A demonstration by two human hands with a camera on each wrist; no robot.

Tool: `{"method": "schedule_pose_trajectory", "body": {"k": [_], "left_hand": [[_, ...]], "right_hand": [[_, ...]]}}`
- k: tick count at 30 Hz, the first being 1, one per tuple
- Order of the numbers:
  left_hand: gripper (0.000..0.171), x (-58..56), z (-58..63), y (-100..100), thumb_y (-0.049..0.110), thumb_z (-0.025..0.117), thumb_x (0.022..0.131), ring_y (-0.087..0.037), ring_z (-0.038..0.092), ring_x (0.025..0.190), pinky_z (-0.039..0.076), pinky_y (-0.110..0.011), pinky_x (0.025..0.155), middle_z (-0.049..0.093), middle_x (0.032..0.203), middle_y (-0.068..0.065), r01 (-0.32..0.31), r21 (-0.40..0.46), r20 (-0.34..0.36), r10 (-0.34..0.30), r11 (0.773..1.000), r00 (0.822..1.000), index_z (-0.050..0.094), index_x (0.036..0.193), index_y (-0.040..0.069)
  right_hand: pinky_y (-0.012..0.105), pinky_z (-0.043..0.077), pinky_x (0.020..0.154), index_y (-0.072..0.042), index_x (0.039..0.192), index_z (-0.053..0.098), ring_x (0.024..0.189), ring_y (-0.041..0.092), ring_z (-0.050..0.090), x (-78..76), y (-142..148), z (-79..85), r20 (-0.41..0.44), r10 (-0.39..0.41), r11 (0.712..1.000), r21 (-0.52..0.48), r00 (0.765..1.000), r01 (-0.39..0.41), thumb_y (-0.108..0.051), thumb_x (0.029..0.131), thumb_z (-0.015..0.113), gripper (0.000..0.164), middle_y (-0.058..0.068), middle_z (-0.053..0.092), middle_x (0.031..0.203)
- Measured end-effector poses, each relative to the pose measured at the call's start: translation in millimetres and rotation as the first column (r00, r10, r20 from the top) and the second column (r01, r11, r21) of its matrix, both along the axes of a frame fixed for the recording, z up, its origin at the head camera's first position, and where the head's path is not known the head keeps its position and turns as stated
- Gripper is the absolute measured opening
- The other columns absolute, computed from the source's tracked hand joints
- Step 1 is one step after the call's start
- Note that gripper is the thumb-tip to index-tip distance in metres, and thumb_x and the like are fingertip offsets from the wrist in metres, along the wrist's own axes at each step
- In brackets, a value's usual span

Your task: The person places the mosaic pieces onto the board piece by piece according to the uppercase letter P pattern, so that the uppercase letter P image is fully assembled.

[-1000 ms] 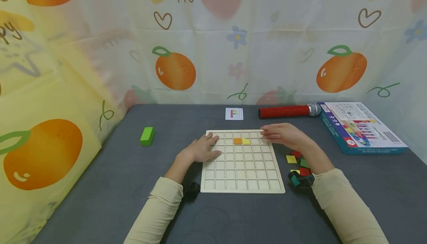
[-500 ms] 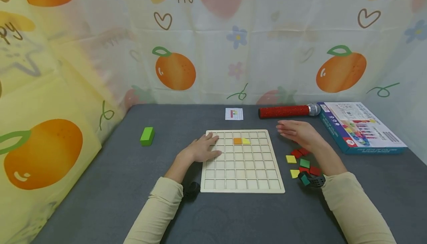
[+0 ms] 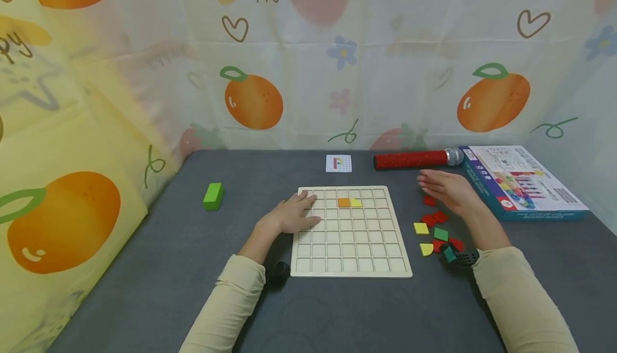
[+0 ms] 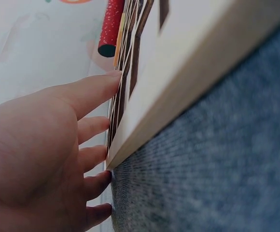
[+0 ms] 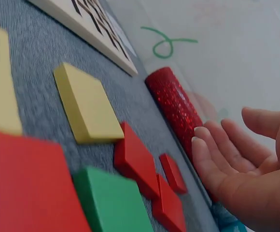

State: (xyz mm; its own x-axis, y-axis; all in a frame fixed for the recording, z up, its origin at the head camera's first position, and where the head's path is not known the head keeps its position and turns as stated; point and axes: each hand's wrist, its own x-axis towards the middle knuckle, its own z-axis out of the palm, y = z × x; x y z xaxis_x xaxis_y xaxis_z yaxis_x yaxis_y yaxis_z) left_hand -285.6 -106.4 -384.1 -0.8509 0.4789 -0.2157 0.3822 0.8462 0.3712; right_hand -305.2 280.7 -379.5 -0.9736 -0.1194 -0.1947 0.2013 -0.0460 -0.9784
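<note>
A pale wooden grid board (image 3: 352, 259) lies on the dark cloth, with an orange tile (image 3: 344, 202) and a yellow tile (image 3: 356, 202) in its upper rows. My left hand (image 3: 291, 215) rests on the board's left edge, fingers spread; in the left wrist view its thumb (image 4: 94, 94) lies along the grid. Off to the right, my right hand (image 3: 448, 189) hovers empty over the table, fingers loosely bent. A red tile (image 3: 429, 201) lies just below its fingertips. Nearer me are more loose red tiles (image 5: 136, 162), a yellow tile (image 3: 421, 228) and a green tile (image 3: 441, 234).
A red glittery microphone (image 3: 409, 160) lies at the back, beside a boxed game (image 3: 540, 187) at the right. Behind the board is a small pattern card (image 3: 339, 163). A green block (image 3: 213, 196) stands at the left. A printed curtain (image 3: 308, 74) closes off the back.
My right hand has moved right, away from the board's far right corner, and more loose tiles show, including a red one near its fingers. The left hand stays in place.
</note>
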Motion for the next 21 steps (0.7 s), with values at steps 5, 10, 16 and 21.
{"method": "schedule_pose_trajectory", "body": {"k": [5, 10, 16, 21], "left_hand": [[0.066, -0.8, -0.4, 0.5, 0.04, 0.05, 0.098, -0.036, 0.011, 0.142, 0.015, -0.057, 0.109, 0.015, 0.156, -0.017, -0.006, -0.003, 0.002, 0.006, 1.0, 1.0, 0.027, 0.151, 0.009], [0.067, -1.8, -1.0, 1.7, 0.042, 0.05, 0.098, -0.034, 0.01, 0.143, 0.014, -0.056, 0.109, 0.014, 0.157, -0.015, -0.01, -0.012, 0.007, 0.01, 1.0, 1.0, 0.026, 0.152, 0.011], [0.066, -1.8, -1.2, 1.8, 0.041, 0.051, 0.098, -0.035, 0.01, 0.142, 0.014, -0.056, 0.109, 0.015, 0.156, -0.015, -0.01, -0.009, 0.006, 0.011, 1.0, 1.0, 0.027, 0.151, 0.01], [0.066, -0.8, -1.4, 1.2, 0.041, 0.05, 0.098, -0.034, 0.01, 0.142, 0.014, -0.056, 0.11, 0.014, 0.157, -0.015, -0.011, -0.009, 0.006, 0.011, 1.0, 1.0, 0.026, 0.152, 0.011]], "right_hand": [[0.028, 0.04, 0.095, 0.009, 0.146, 0.024, 0.097, 0.006, 0.061, 1.3, 7.8, -0.6, 0.007, 0.017, 0.999, 0.041, 1.0, -0.018, -0.027, 0.099, 0.052, 0.066, -0.012, 0.065, 0.097], [0.032, 0.037, 0.098, 0.008, 0.146, 0.027, 0.095, -0.001, 0.058, 0.7, 13.5, -3.5, -0.014, 0.061, 0.976, 0.212, 0.998, -0.056, -0.029, 0.101, 0.048, 0.062, -0.01, 0.061, 0.105], [0.025, 0.044, 0.092, 0.009, 0.142, 0.035, 0.101, 0.004, 0.058, 0.3, 18.0, -7.3, -0.068, 0.153, 0.904, 0.413, 0.986, -0.112, -0.024, 0.103, 0.046, 0.053, 0.023, 0.049, 0.134], [0.04, 0.043, 0.097, 0.005, 0.14, 0.041, 0.111, 0.026, 0.055, 2.1, 20.3, -8.2, -0.102, 0.232, 0.818, 0.559, 0.967, -0.137, -0.019, 0.098, 0.056, 0.05, 0.027, 0.05, 0.132]]}}
